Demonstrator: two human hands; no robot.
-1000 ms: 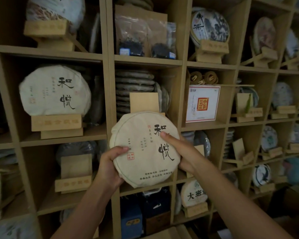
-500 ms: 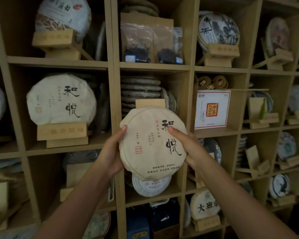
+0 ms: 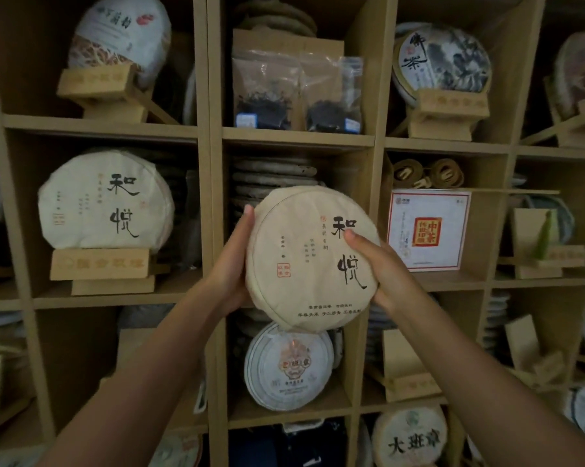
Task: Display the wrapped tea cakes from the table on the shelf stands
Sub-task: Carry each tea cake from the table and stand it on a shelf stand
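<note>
Wrapped tea cake (image 3: pixel 313 257) is held up face-out in front of the middle shelf compartment, where a stack of flat cakes (image 3: pixel 274 178) lies behind it. It has come up since half a second ago: its top edge now covers the wooden stand back that showed above it then, and its bottom edge overlaps the top of the printed cake (image 3: pixel 288 367) in the compartment below. Can't tell whether it touches any stand.

Left hand (image 3: pixel 232 264) grips the cake's left rim, thumb tip up along the edge, other fingers hidden behind. Right hand (image 3: pixel 377 264) holds the right side, thumb pressed flat on the face next to the black characters, remaining fingers out of sight behind.

Matching cake (image 3: pixel 106 200) sits on its wooden stand (image 3: pixel 100 262) one compartment to the left. White box with red seal (image 3: pixel 429 229) stands in the compartment to the right. Two clear bags of loose tea (image 3: pixel 298 92) sit directly above.
</note>
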